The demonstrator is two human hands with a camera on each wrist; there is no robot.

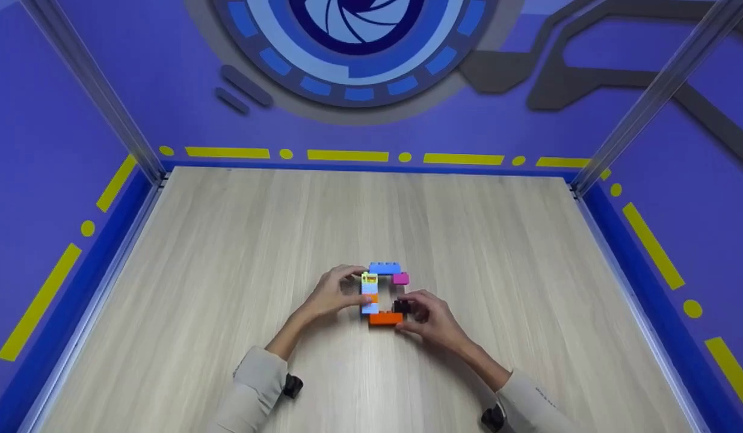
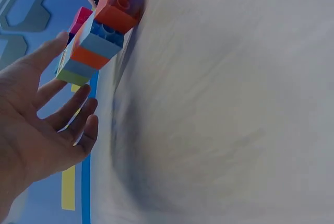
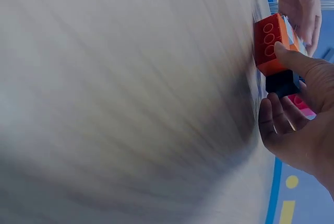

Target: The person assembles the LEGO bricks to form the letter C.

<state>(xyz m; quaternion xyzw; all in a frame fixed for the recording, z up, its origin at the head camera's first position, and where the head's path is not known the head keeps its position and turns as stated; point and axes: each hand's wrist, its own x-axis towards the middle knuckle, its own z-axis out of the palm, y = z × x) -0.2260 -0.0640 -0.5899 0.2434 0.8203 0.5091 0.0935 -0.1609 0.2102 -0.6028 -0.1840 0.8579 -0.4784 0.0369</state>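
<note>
A toy building-brick structure (image 1: 369, 287) forms a C-like shape on the table, its left side a column of light-blue, orange and yellow-green bricks. A blue brick (image 1: 384, 269) lies across its far end, with a pink brick (image 1: 401, 278) at that end's right. Along the near side runs an orange brick (image 1: 385, 319), with a black brick (image 1: 401, 307) at its right end. My left hand (image 1: 330, 294) holds the column, thumb on its near part and fingers around the far end. My right hand (image 1: 434, 319) pinches the near right corner, thumb against the orange brick and fingers at the black brick.
The wood-grain table (image 1: 257, 228) extends around the hands. Blue-purple walls with yellow markings (image 1: 347, 156) close off the back and both sides, and metal posts (image 1: 642, 96) stand at the back corners.
</note>
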